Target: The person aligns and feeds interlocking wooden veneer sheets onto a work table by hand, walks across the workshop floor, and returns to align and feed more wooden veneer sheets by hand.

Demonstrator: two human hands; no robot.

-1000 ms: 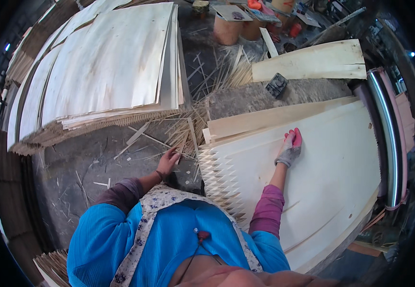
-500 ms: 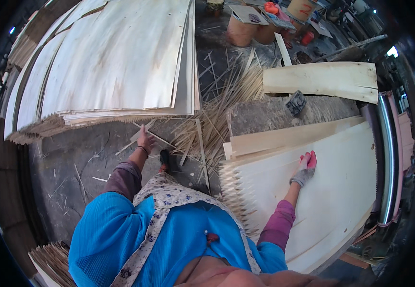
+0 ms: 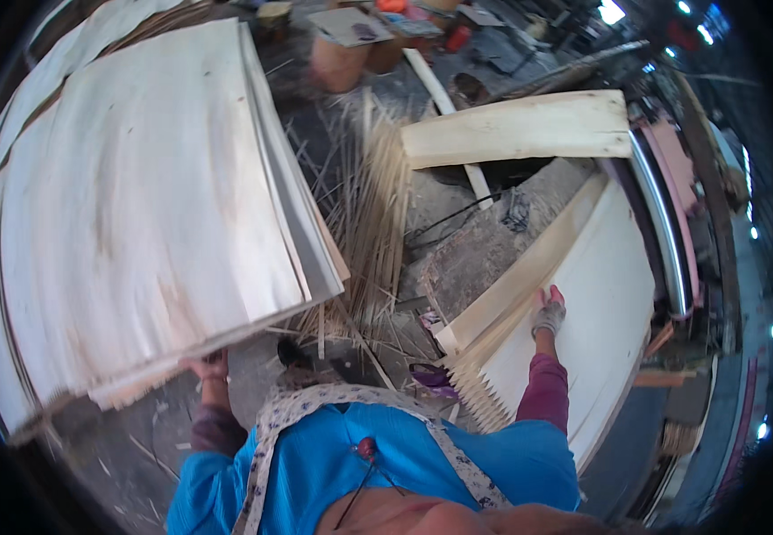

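My left hand [image 3: 208,364] is at the near edge of a tall stack of pale wood veneer sheets [image 3: 164,178] on the left. Its fingers look apart, and the tips are partly hidden against that edge. On the right, my right hand [image 3: 548,312], in a grey glove with pink fingertips, rests flat with fingers stretched on a pale veneer sheet [image 3: 596,308]. That sheet tops a second pile, whose near-left end shows a jagged, toothed edge [image 3: 480,392].
Thin wood strips [image 3: 373,214] lie heaped on the floor between the piles. A loose veneer board [image 3: 516,129] lies beyond a rough grey slab [image 3: 480,263]. A shiny metal roller [image 3: 663,223] stands at the far right. Round drums [image 3: 337,62] stand at the back.
My view has turned and shifted right. My left hand has moved to the near edge of the left stack, from open air in front of it. My right hand stays on the right-hand sheet.
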